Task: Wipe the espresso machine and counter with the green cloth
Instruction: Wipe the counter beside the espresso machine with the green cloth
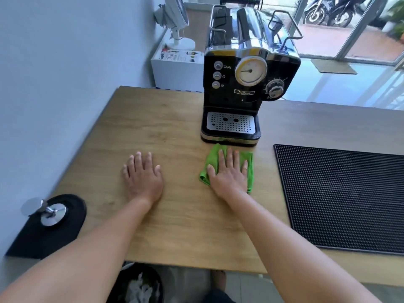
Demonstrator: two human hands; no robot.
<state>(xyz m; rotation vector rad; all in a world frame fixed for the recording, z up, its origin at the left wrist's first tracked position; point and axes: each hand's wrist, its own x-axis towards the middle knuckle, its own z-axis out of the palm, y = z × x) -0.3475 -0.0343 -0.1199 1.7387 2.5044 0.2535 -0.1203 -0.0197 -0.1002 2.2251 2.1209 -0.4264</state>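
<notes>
Wood-grain desk (175,119) carries a glossy black-and-chrome machine (247,84) with a perforated steel drip tray. Just before its base, the crumpled green cloth (213,158) lies under the right hand (229,173), fingers flat and spread. Left hand (143,177) rests splayed on bare wood. A ribbed black mat (343,195) lies right.

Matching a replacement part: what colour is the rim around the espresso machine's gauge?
Yellow, around a pale dial face on the gauge, seen clearly in the head view.
</notes>
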